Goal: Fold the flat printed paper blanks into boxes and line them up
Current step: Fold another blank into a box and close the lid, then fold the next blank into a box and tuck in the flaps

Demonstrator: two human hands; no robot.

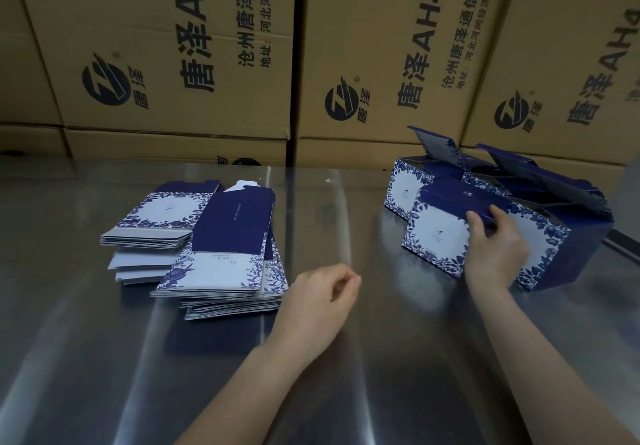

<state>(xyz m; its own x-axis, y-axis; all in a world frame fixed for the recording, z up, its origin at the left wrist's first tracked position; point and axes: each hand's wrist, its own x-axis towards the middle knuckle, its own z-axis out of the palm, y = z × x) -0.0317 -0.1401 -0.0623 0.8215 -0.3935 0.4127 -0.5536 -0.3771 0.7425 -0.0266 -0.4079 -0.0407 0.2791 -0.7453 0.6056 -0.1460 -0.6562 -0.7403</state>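
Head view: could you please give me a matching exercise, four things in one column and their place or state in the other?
1. left hand
2. right hand
3. flat blanks
4. brown cartons

A. stacked behind the table
B. piled on the left of the table
C. grips the front folded box
D. holds nothing, above the table

Pairs: 1-D, 2-C, 3-B, 4-A

cartons [173, 46]: print cut at top | blanks [228, 223]: small print unreadable | folded box [436, 236]: partly behind right hand [495, 250]
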